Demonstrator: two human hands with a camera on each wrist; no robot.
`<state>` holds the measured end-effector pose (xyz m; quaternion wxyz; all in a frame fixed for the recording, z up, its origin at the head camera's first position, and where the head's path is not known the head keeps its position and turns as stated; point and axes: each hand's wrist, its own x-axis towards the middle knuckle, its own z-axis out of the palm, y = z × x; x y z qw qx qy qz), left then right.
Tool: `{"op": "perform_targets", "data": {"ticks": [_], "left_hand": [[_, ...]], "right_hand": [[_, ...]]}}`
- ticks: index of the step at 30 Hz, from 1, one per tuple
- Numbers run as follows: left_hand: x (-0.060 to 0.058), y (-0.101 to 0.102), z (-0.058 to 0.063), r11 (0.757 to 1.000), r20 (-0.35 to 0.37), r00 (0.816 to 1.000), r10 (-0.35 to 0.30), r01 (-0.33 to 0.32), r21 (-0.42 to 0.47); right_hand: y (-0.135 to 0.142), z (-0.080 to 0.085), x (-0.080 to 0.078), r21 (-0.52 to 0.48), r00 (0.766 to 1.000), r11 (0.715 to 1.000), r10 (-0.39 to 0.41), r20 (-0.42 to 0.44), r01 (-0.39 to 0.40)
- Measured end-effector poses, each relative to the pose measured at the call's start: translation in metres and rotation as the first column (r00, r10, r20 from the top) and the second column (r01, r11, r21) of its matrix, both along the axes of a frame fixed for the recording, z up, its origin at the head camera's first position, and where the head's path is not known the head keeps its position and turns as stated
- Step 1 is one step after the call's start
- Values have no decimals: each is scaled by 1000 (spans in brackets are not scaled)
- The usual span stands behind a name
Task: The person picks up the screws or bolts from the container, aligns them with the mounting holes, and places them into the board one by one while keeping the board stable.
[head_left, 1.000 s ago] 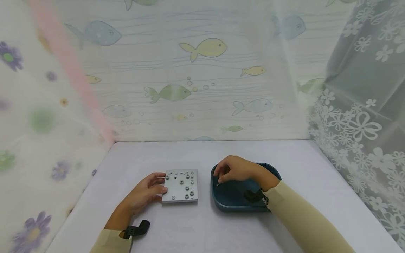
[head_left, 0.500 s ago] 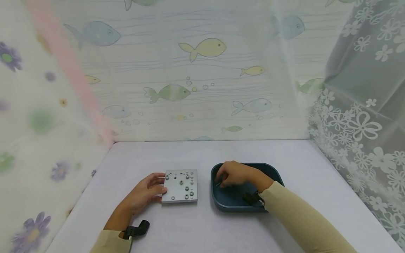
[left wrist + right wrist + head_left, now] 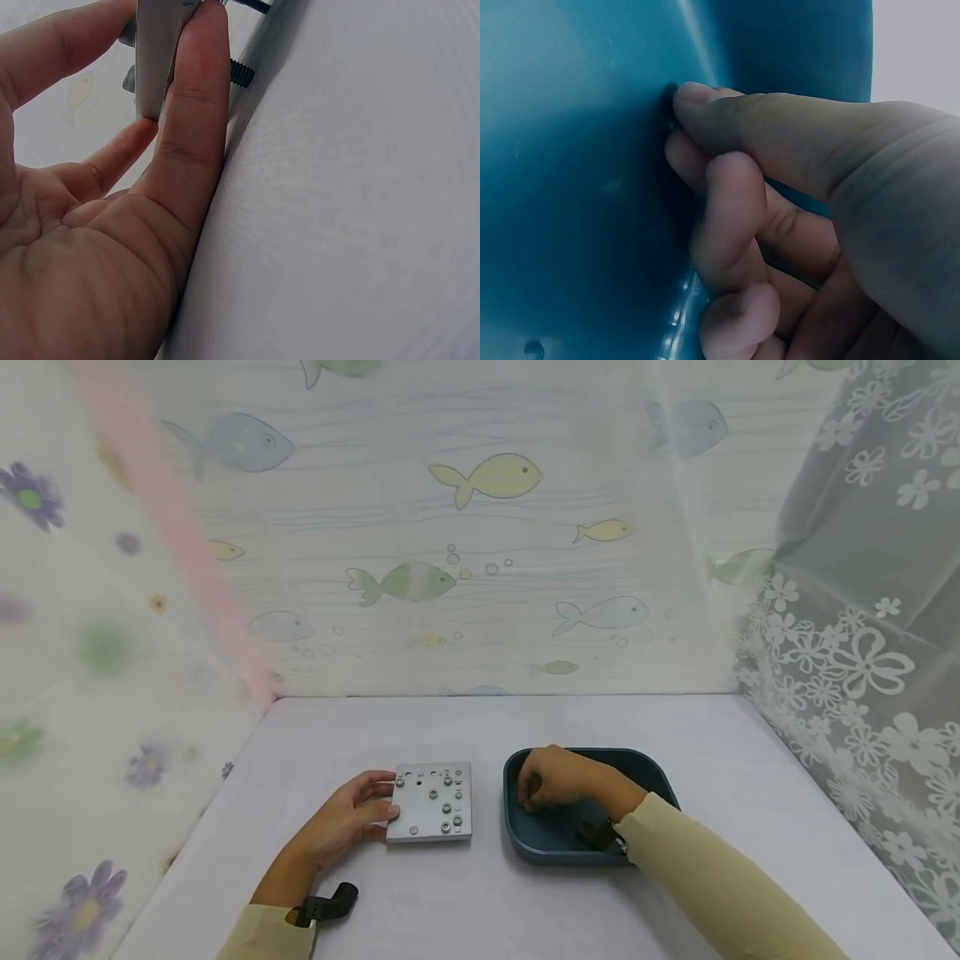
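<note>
My left hand (image 3: 348, 817) holds a square silver metal plate (image 3: 420, 814) by its left side. Several socket-head screws (image 3: 432, 794) stand on the plate's upper face, among some bare holes. In the left wrist view, threaded screw ends (image 3: 241, 73) stick out beneath the plate, whose edge (image 3: 155, 67) lies between thumb and fingers. My right hand (image 3: 558, 777) is down inside a dark blue tray (image 3: 558, 857). Its thumb and index finger pinch a small dark screw (image 3: 670, 97), mostly hidden by the fingertips; the other fingers are curled.
A white-covered table (image 3: 480, 902) bears the plate and the tray, with a narrow gap between them. A patterned curtain (image 3: 480, 552) hangs behind the table, and others hang at both sides. A black strap (image 3: 330, 906) with a camera sits on the left wrist.
My right hand has gone lower into the tray, taking the small screw down with it. My left hand and the plate have stayed put; the head view has shifted slightly.
</note>
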<state>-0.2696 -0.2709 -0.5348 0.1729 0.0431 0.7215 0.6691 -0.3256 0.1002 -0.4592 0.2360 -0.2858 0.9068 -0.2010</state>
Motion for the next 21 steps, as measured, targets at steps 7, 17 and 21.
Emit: {"op": "perform_targets", "data": {"ticks": [7,17,21], "left_hand": [[-1,0,-1,1000,-5,1000,-3,3,0],[0,1,1,1000,1,1000,2,-2,-3],[1,1,1,1000,5,1000,6,-6,1]], "right_hand": [[0,0,-1,18,1000,1000,18,-24,-18],[2,17,3,17,999,1000,14,-38,-14],[3,26,7,7,997,1000,-7,-81,7]]}}
